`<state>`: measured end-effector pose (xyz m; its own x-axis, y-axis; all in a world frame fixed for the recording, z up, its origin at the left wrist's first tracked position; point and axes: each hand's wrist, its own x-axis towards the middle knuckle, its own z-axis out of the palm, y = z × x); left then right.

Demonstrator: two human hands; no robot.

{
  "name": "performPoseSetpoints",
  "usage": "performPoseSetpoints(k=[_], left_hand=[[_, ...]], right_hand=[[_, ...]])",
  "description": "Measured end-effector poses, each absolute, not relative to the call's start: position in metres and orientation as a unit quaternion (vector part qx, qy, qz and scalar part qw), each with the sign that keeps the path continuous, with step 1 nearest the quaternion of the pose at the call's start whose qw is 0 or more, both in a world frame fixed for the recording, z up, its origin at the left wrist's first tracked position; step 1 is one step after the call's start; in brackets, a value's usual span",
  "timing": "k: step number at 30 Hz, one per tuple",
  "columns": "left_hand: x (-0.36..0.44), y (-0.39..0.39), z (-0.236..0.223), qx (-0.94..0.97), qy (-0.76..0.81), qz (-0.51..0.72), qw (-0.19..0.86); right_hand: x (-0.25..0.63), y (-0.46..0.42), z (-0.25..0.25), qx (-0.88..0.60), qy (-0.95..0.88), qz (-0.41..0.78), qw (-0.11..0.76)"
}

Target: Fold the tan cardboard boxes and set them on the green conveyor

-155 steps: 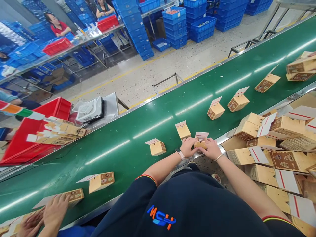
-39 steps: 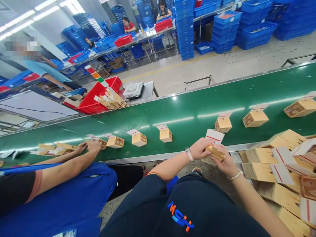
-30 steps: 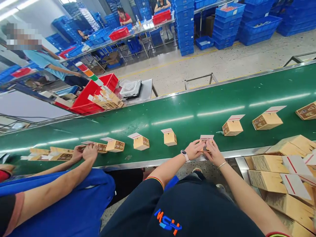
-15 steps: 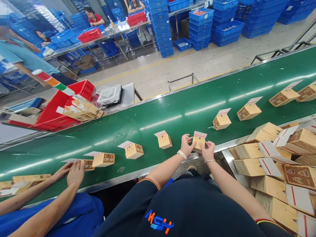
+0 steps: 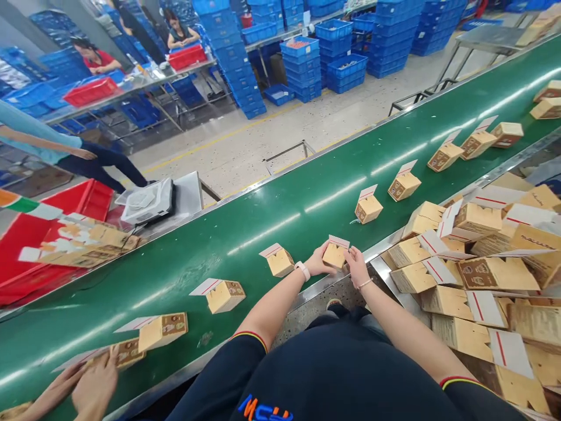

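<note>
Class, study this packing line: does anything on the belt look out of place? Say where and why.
A small pale smudge marks the green conveyor belt, just nearer the edge than the carton with the white flap. It stands out on the otherwise plain belt; what it is, is too small to tell.

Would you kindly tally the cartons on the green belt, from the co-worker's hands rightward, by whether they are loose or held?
Loose cartons on the green belt: 10
Held carton between left hand and right hand: 1
Carton under a co-worker's hand: 1
Total: 12
</note>
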<state>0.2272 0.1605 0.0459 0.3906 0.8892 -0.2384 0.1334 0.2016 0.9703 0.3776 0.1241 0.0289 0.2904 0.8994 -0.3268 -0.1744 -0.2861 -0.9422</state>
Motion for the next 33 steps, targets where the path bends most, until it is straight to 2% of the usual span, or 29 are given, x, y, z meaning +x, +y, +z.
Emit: performPoseSetpoints(k=[4,8,10,13,16,21,27,30,33], left_hand=[[0.221,0.161,0.062,0.672,0.465,0.289,0.499],[0.245,0.168,0.108,0.681,0.381,0.425,0.458],[0.275,0.167,0.142,0.696,0.308,0.467,0.450],[0.341,0.155,0.188,0.745,0.206,0.455,0.442],[0.415,0.133,0.210,0.781,0.167,0.435,0.416],[0.497,0.103,0.190,0.814,0.166,0.422,0.363],[0.508,0.093,0.160,0.829,0.272,0.409,0.267],[0.499,0.092,0.156,0.816,0.298,0.415,0.271],[0.493,0.092,0.156,0.795,0.294,0.410,0.336]], right_hand=[[0.400,0.068,0.045,-0.609,-0.284,0.506,0.541],[0.421,0.000,0.066,-0.575,-0.308,0.553,0.518],[0.430,-0.026,0.077,-0.577,-0.305,0.561,0.510],[0.443,-0.052,0.091,-0.589,-0.293,0.553,0.512],[0.457,-0.069,0.105,-0.599,-0.292,0.537,0.517],[0.481,-0.104,0.124,-0.603,-0.289,0.517,0.535],[0.511,-0.155,0.142,-0.631,-0.257,0.497,0.537],[0.531,-0.176,0.161,-0.652,-0.247,0.482,0.531],[0.561,-0.193,0.188,-0.674,-0.248,0.447,0.534]])
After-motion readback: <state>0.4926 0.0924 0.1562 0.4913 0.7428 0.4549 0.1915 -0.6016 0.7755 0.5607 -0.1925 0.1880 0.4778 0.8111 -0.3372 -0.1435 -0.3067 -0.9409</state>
